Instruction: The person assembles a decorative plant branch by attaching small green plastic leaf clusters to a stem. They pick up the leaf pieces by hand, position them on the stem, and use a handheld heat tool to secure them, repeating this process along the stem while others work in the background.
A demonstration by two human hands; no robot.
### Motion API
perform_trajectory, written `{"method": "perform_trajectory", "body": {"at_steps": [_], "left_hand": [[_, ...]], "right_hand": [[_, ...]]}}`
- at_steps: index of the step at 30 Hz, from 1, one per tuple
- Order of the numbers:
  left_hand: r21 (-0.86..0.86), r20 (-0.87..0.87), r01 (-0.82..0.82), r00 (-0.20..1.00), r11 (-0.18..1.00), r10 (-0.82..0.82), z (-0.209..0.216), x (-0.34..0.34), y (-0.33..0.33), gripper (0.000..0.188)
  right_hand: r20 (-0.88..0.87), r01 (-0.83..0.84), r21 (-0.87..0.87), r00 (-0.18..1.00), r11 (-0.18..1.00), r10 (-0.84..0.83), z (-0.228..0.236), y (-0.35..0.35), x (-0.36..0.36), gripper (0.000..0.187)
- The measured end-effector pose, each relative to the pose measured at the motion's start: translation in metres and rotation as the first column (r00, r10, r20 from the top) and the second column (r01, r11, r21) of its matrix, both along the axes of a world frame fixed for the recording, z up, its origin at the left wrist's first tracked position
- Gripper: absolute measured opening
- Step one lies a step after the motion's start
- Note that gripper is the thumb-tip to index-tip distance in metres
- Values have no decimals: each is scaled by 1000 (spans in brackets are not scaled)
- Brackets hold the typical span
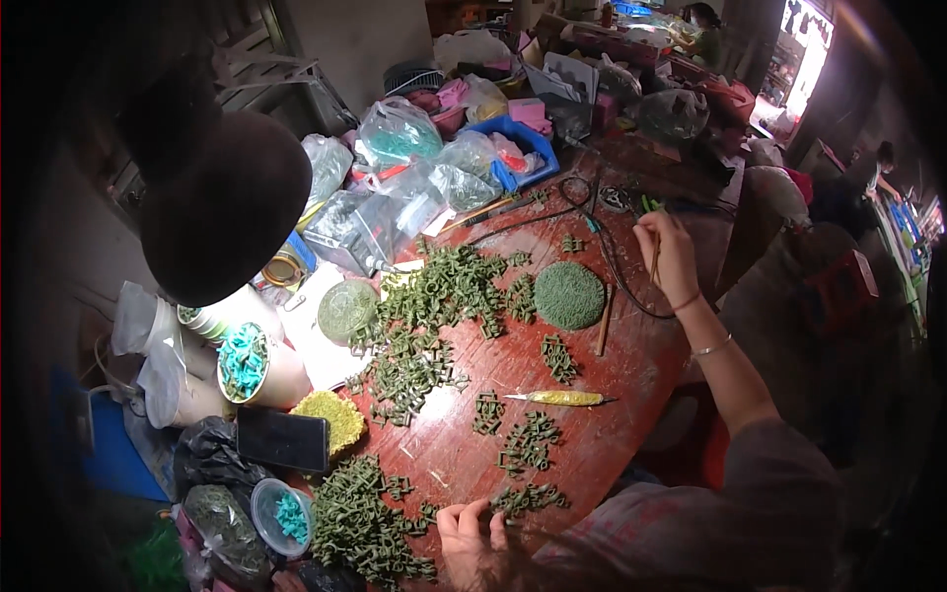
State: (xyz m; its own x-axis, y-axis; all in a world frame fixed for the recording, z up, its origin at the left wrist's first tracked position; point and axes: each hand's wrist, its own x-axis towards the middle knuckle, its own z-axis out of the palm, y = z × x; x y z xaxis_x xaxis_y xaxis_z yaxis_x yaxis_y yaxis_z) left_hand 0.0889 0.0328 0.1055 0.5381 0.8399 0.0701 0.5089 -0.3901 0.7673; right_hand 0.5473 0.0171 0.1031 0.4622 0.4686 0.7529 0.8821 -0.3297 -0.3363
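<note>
My right hand (663, 255) is raised over the table's far right edge, its fingers closed on a small green piece (651, 204). A thin brown stick (655, 264) shows along its palm. My left hand (472, 541) rests at the near edge, empty as far as I see, with loosely bent, slightly parted fingers. It lies between a large heap of small green ring-like pieces (365, 518) and a small cluster of them (531, 498). Farther off are a long green heap (444, 291), a round green textured disc (569, 296) and a yellow-handled pointed tool (560, 398).
A dark lamp head (225, 207) looms at upper left. Tubs, one with turquoise pieces (244, 361), and a black phone (283, 440) line the left side. Plastic bags (400, 133) and a blue tray (513, 141) crowd the back. A black cable (614, 261) crosses the red table (631, 345).
</note>
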Motion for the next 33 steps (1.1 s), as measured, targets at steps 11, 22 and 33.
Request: {"method": "perform_trajectory", "body": {"at_steps": [11,22,33], "left_hand": [[-138,61,-4,998,990,13,-12,-2,3,19],[-667,271,-77,902,741,337,5,-11,2,17],[-845,434,36,631,534,643,2,14,19,24]], "right_hand": [[-19,268,-219,960,938,-279,-54,-6,83,30],[45,-247,-401,956,882,289,35,-31,-76,24],[-19,-250,-300,966,921,256,34,-34,-121,25]]}}
